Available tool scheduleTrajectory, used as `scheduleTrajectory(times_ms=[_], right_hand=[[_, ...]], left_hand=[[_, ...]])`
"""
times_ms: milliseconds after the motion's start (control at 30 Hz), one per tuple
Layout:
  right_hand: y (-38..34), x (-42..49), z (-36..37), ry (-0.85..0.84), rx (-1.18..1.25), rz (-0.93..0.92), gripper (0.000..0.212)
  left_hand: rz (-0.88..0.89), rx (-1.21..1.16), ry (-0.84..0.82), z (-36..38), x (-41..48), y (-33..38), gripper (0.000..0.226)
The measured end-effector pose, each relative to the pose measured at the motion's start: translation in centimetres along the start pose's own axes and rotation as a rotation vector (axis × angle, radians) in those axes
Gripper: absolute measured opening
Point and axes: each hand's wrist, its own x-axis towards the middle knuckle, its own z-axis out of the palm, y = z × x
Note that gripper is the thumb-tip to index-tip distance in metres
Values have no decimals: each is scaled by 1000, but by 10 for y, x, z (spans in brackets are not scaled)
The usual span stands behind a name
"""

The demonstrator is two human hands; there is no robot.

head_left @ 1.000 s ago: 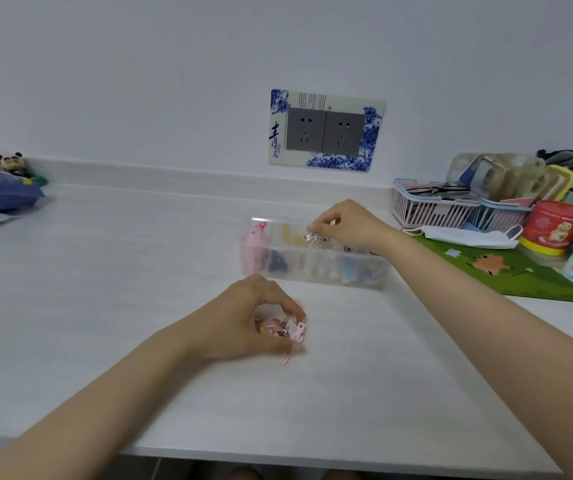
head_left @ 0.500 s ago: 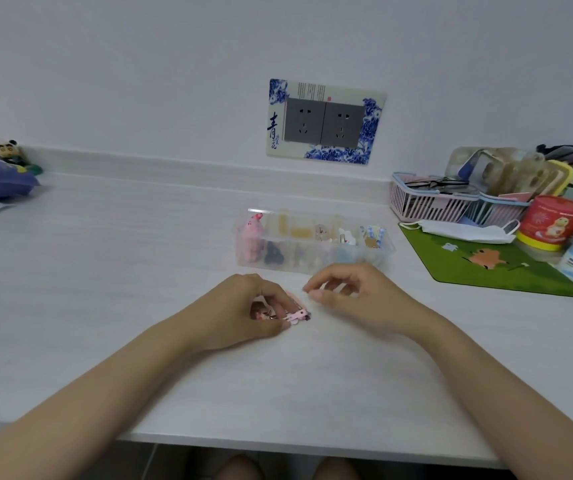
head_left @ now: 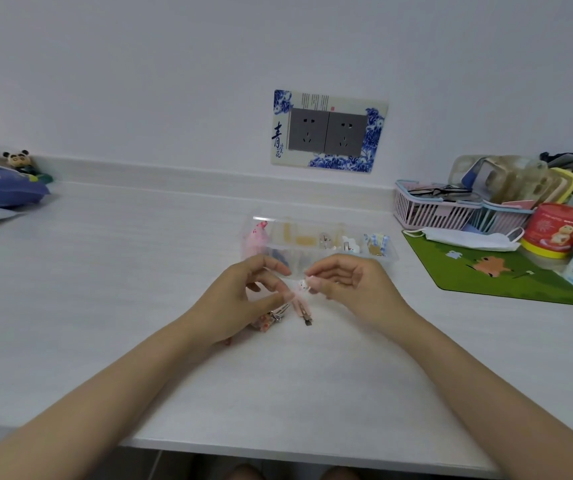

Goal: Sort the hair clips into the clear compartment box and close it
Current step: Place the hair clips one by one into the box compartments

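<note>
Hair clip [head_left: 301, 304] in right hand [head_left: 354, 289]

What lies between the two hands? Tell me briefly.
A pink clip, in the head view. The right hand pinches its upper end; the left hand, holding other clips, is close beside it.

Both forearms reach in from the near edge; my left hand [head_left: 240, 299] curls loosely, my right hand [head_left: 350, 289] pinches a pink clip [head_left: 301, 303].

A home desk [head_left: 139, 271], it seems — decorated wall socket [head_left: 328, 131], panda figurine [head_left: 18, 159], pink basket [head_left: 427, 213], face mask [head_left: 465, 237].
</note>
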Motion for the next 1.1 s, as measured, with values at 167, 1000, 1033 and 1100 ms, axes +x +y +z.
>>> scheduleTrajectory(times_ms=[167,1000,1033,1100], right_hand=[[-18,41,-17,183,-40,-49,12],[6,37,-31,323,-318,-120,8],[10,38,-36,327,-340,-109,8],[15,38,-45,322,-394,-96,8]], left_hand=[[26,215,-26,-31,1,-5,32],[14,-65,44,-28,23,20,33],[13,-73,42,-28,31,25,33],[1,-89,67,-28,49,34,27]])
